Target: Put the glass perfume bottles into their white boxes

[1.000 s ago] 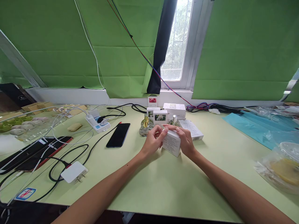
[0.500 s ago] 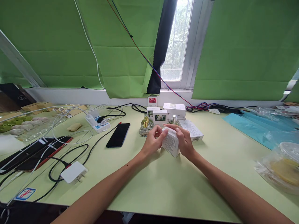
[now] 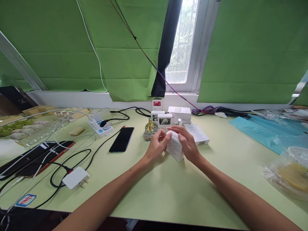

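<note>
A small white printed box point(image 3: 175, 148) stands tilted on the table between my hands. My left hand point(image 3: 157, 143) grips its left side, thumb near the top edge. My right hand point(image 3: 187, 142) holds the right side, with fingers over the top. Just behind my left hand is a glass bottle with a gold neck point(image 3: 149, 128). A second bottle's silver top point(image 3: 180, 122) shows behind my right hand. White boxes with flower pictures point(image 3: 165, 120) stand behind them, and another white box point(image 3: 198, 134) lies to the right.
A black phone point(image 3: 122, 139), power strip point(image 3: 100, 126), white charger point(image 3: 76, 177) and tangled cables are on the left. Blue plastic sheeting point(image 3: 257, 131) and a bagged container point(image 3: 292, 170) lie on the right. Green cloth hangs behind the table point(image 3: 178, 199).
My right hand's fingers have shifted slightly left over the box top. The box has moved very slightly left, still held by both hands.
</note>
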{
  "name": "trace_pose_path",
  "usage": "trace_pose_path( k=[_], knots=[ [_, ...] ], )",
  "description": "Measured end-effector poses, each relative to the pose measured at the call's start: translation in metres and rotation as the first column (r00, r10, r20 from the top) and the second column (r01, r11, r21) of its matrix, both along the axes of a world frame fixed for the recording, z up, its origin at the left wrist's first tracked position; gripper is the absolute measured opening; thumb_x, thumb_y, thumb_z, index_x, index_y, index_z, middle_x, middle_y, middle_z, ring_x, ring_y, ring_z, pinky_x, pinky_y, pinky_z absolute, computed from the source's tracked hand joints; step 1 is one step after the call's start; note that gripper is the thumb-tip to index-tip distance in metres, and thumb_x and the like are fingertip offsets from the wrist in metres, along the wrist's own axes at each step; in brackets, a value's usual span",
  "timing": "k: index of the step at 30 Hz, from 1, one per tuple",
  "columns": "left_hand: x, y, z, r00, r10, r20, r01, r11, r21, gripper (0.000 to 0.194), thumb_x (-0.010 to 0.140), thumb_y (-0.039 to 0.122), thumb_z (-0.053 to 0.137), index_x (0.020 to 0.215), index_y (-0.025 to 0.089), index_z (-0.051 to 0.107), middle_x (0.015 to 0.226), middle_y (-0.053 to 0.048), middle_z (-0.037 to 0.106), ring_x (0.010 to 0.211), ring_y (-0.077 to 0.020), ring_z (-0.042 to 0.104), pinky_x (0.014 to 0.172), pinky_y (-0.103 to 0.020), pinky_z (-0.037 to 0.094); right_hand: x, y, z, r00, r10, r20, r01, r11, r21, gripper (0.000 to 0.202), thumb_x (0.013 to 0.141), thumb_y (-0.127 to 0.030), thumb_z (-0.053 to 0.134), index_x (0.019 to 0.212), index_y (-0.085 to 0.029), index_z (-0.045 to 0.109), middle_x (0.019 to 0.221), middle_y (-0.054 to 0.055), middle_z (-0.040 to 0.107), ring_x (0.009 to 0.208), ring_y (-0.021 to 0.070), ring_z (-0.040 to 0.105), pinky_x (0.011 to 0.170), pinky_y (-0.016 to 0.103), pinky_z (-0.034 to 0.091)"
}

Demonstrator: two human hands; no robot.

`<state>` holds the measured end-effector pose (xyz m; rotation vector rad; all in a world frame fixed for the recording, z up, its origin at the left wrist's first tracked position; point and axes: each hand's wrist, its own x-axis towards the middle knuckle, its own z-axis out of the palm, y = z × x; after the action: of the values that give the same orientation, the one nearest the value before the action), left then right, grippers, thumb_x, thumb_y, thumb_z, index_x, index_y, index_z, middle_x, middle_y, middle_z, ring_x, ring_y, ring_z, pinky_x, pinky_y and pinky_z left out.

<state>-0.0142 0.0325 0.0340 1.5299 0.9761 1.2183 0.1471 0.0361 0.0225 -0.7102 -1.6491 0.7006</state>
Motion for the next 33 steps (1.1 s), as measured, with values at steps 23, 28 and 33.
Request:
trace_pose_path(
  k=[23, 28, 33],
  knots=[
    [-0.0002, -0.0001, 0.0014, 1.000, -0.015, 0.005, 0.015, 1.000, -0.001, 0.043, 0.087, 0.056, 0.064, 0.077, 0.021, 0.042, 0.064, 0.007, 0.044, 0.052, -0.0082, 0.047, 0.049, -0.021, 0.037, 0.0043, -0.0002, -0.0007, 0.994, 0.111, 0.003, -0.111, 0.994, 0.006, 0.036, 0.094, -0.039, 0.053, 0.125, -0.026, 0.066, 0.131, 0.006, 0.070, 0.121, 0.0295, 0.065, 0.105, 0.043, 0.051],
    [0.0002, -0.0003, 0.0016, 1.000, -0.015, 0.009, 0.015, 1.000, -0.002, 0.044, 0.086, 0.058, 0.065, 0.077, 0.022, 0.042, 0.064, 0.007, 0.044, 0.052, -0.0084, 0.047, 0.048, -0.022, 0.038, 0.0037, -0.0012, 0.0007, 0.995, 0.101, 0.004, -0.101, 0.995, 0.006, 0.034, 0.093, -0.035, 0.052, 0.123, -0.026, 0.067, 0.131, 0.006, 0.070, 0.122, 0.0293, 0.064, 0.107, 0.043, 0.049],
    [0.0003, 0.0006, 0.0000, 1.000, -0.009, -0.001, 0.009, 1.000, 0.006, 0.043, 0.088, 0.057, 0.063, 0.077, 0.022, 0.042, 0.064, 0.007, 0.044, 0.051, -0.0080, 0.046, 0.047, -0.021, 0.037, 0.0030, -0.0014, 0.0018, 0.995, 0.102, -0.005, -0.102, 0.995, 0.009, 0.034, 0.091, -0.030, 0.052, 0.121, -0.025, 0.069, 0.131, 0.006, 0.070, 0.122, 0.0289, 0.065, 0.107, 0.043, 0.048]
  ],
)
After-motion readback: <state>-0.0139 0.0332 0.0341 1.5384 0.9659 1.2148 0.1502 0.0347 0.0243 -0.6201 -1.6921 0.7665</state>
